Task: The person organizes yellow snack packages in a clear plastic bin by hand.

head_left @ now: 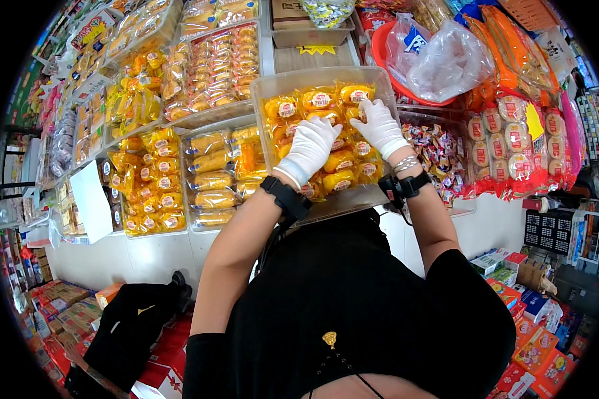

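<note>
In front of me, a clear plastic bin holds rows of yellow-wrapped cakes with red and white labels. My left hand, in a white glove, rests on the packets in the bin's middle with bent fingers; its fingertips partly hide what they touch. Farther right, my right hand, gloved too, has its thumb and fingers curled around a wrapped cake near the bin's far right side. A black strapped device sits on each wrist.
Left of the bin stand trays of wrapped rolls and small yellow cakes. A red basket with clear plastic bags, wrapped candies and bagged rice crackers lie right. Behind on the left, another person is near red boxes.
</note>
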`<state>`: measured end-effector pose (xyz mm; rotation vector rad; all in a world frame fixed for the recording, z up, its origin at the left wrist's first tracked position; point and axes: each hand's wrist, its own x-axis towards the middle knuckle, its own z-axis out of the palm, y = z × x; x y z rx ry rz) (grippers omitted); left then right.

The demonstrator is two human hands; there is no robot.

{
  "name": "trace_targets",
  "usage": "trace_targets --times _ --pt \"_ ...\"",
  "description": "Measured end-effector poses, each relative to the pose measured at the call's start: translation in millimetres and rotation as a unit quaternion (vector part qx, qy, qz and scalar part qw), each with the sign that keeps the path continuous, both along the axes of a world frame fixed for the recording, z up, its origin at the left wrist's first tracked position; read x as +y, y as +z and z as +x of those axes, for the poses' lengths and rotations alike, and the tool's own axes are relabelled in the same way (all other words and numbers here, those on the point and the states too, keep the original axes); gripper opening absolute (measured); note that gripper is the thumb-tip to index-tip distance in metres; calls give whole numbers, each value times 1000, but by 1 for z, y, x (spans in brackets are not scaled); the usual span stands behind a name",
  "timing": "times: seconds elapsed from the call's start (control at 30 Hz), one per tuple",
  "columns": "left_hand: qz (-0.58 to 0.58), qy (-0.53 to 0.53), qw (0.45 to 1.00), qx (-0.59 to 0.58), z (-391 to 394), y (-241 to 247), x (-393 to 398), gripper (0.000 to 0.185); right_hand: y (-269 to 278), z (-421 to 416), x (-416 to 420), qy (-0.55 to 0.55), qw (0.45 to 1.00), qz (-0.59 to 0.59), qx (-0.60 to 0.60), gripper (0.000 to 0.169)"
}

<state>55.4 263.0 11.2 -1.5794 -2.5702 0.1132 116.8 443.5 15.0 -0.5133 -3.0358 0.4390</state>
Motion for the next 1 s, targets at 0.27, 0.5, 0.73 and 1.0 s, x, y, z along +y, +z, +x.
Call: trace_targets --times 0.27,0.5,0.73,1.0 --pt "-18 -2 1000 14 -8 -1 -6 48 -2 -7 -17 -42 989 109 -86 50" --pt "25 -3 1000 7 -9 -3 -13 47 2 0 -20 -41 994 101 -3 49" --pt "49 6 992 -117 -13 -7 -7 26 -17 -27 -4 -26 995 95 7 54" --pt "310 -16 921 -234 -6 52 -96 45 19 3 -27 -7 996 89 13 55"
